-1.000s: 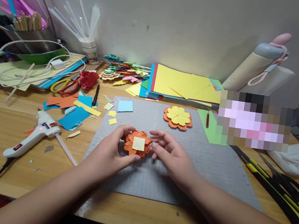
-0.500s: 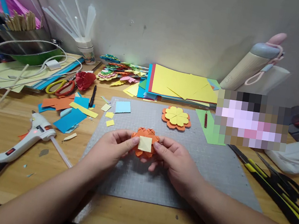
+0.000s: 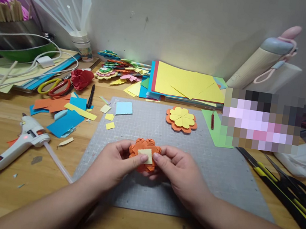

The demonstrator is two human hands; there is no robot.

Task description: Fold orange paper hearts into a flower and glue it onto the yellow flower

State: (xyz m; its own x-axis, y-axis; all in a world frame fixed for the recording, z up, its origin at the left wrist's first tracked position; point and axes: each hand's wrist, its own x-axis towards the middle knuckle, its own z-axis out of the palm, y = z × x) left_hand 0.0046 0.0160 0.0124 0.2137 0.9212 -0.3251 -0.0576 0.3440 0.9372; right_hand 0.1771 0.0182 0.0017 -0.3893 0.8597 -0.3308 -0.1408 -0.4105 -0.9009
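Between my two hands, above the cutting mat (image 3: pixel 204 197), is an orange paper flower (image 3: pixel 135 150) with folded petals. A small pale yellow paper square (image 3: pixel 146 153) lies on its middle. My left hand (image 3: pixel 120 157) grips the flower's left side, its thumb pressing on the square. My right hand (image 3: pixel 173 163) pinches the right side, thumb at the square's right edge and fingers partly hidden underneath. Beyond them on the mat lies a second flower, a yellow paper flower (image 3: pixel 181 117) layered on orange petals. A light blue paper square (image 3: pixel 124 108) and small yellow squares (image 3: pixel 109 125) are at the mat's left.
A white glue gun (image 3: pixel 16 144) lies at the left beside blue and orange paper scraps (image 3: pixel 66 122). Stacked coloured paper (image 3: pixel 186 82) and layered paper flowers (image 3: pixel 119 70) are at the back. A yellow-black cutter (image 3: pixel 281 193) and black scissors (image 3: pixel 295 185) lie at right.
The orange flower has come slightly nearer and lower with both hands. My left thumb has slid onto the pale square, which now sits turned at an angle.
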